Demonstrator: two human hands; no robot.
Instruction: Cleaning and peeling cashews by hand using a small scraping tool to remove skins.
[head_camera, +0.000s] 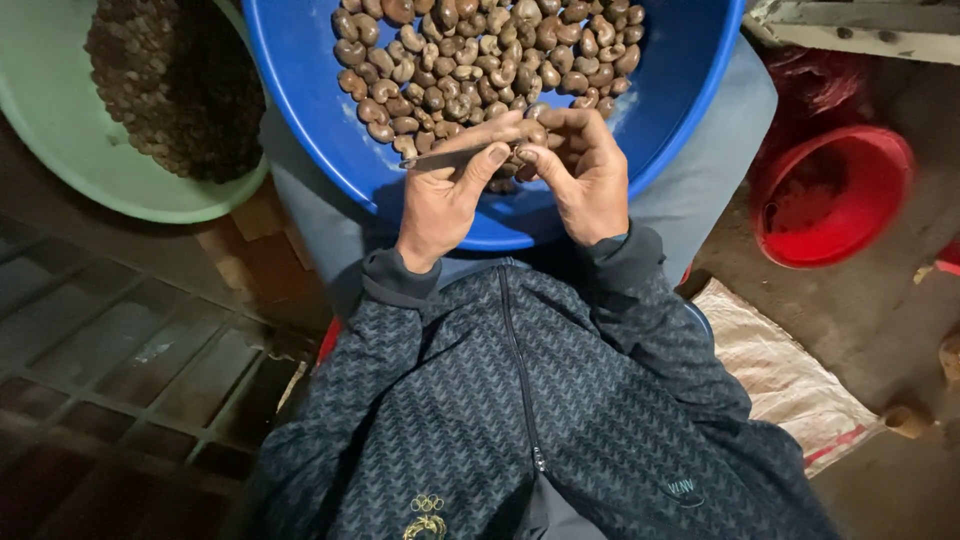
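Observation:
A blue plastic basin (300, 80) rests on my lap, holding several brown cashew nuts (470, 60) in a heap. My left hand (445, 195) grips a small thin metal blade (440, 158) that points left over the basin's near side. My right hand (590, 175) pinches a single nut (533, 132) between thumb and fingers, pressed against the blade's end. Both hands meet just above the basin's near rim. My dark patterned zip jacket fills the lower part of the head view.
A pale green basin (60, 130) with a dark heap of small pieces sits at the upper left. On the floor at the right stands a red bowl (840, 200). A woven sack (790, 380) lies at my right side. A metal grate covers the floor at left.

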